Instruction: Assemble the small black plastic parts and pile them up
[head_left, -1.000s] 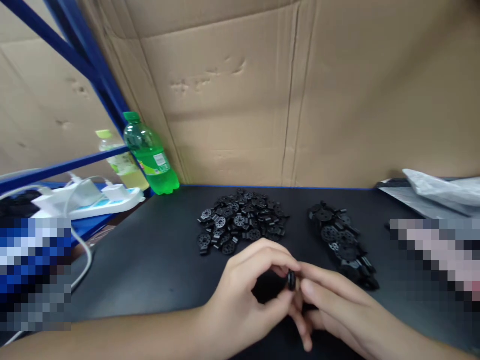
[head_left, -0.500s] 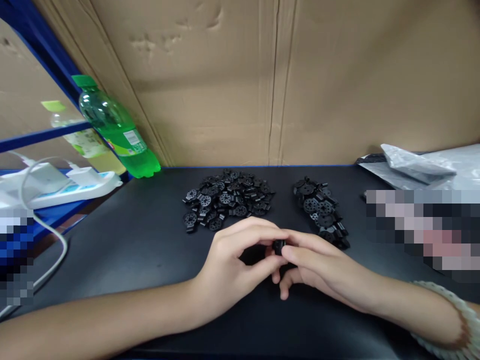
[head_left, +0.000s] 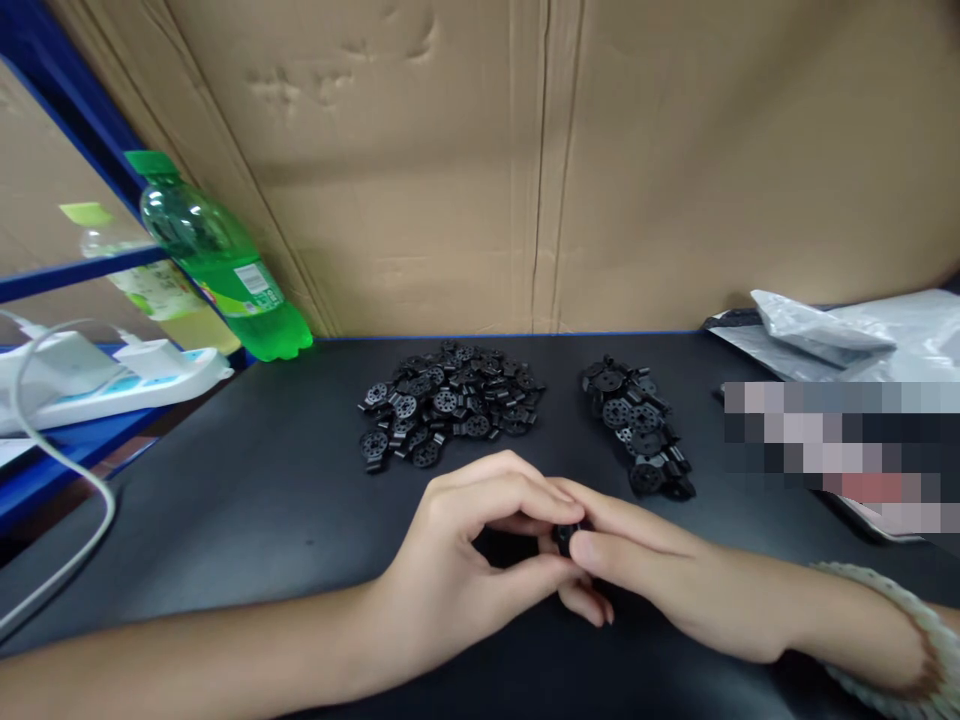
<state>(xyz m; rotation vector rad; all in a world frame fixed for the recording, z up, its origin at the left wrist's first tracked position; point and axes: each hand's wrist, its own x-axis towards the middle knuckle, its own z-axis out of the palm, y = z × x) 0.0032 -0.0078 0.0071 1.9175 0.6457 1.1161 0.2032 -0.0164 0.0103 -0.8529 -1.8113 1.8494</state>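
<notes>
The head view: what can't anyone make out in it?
In the head view:
Small black part: mostly covered by the left hand and right hand.
Left heap: lower pieces hidden under those on top.
White power strip: cut off by the left edge.
Object at far right: masked by coarse pixel blocks.

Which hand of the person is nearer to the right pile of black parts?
Right. The right hand is directly in front of the right pile, on the viewer's side; the left hand is farther, also in front but off to the pile's left.
</notes>
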